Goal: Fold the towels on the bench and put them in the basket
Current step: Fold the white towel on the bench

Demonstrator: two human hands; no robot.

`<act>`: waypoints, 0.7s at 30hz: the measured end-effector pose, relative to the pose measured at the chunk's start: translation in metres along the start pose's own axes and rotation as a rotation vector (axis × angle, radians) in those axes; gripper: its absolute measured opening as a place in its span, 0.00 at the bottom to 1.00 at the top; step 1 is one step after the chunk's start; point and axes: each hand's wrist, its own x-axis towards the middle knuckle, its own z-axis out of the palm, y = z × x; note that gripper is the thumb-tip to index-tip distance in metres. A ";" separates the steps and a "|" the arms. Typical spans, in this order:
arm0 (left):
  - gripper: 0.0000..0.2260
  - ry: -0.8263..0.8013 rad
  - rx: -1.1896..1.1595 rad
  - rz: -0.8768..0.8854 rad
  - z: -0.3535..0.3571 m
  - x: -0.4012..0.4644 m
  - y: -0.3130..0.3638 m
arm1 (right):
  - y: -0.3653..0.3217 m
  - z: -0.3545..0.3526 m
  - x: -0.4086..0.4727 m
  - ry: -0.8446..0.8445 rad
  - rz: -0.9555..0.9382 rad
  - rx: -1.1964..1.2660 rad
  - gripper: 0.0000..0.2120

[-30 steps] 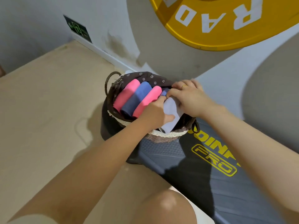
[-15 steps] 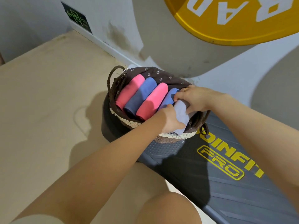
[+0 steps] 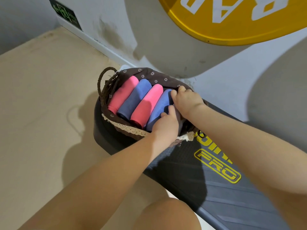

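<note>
Dark grey desk (image 3: 232,193) with ribbed top and yellow "PRO" lettering, running from lower right up to centre. Beige floor (image 3: 41,113) left of it, wide and bare. White wall (image 3: 149,39) behind, white baseboard along its foot, small dark sign (image 3: 67,14) low on wall at upper left. Big yellow disc (image 3: 232,22) with white letters overhead at upper right, casting grey shadow on wall. Bare knee (image 3: 166,214) at bottom centre.

Woven basket (image 3: 106,90) with brown flowered lining and lace trim, sitting on far end of desk, close to wall. Rope handle on its left side. Inside, side by side and touching: pink towel (image 3: 123,95), dark blue towel (image 3: 135,98), second pink towel (image 3: 147,105), blue towel (image 3: 159,108). Pale towel (image 3: 180,120) squeezed at right end, mostly hidden by hands.

Left hand (image 3: 166,125) reaching over near rim, fingers curled on pale towel, thumb against blue towel. Right hand (image 3: 186,101) at far right of basket, fingers (image 3: 174,93) bent down over towel top, ring visible; exact grip partly hidden.

Basket packed, barely any gap at right wall. Narrow space between basket and wall. Open floor left of basket; desk surface near camera bare except arm shadows.
</note>
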 end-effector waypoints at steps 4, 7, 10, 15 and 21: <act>0.33 -0.010 0.101 -0.038 0.009 0.010 0.003 | 0.001 0.000 -0.009 -0.057 0.022 0.271 0.19; 0.26 -0.061 0.171 0.104 0.001 0.010 -0.001 | 0.000 -0.003 -0.029 0.000 0.005 0.400 0.26; 0.22 -0.227 0.027 0.225 -0.009 0.012 -0.019 | -0.009 0.001 -0.049 0.088 0.055 0.518 0.24; 0.08 0.144 -0.131 0.190 -0.034 0.014 -0.043 | -0.020 -0.001 -0.060 -0.061 0.314 1.003 0.18; 0.18 0.124 0.058 0.108 -0.033 0.025 -0.034 | -0.044 0.011 -0.051 0.124 0.494 1.252 0.21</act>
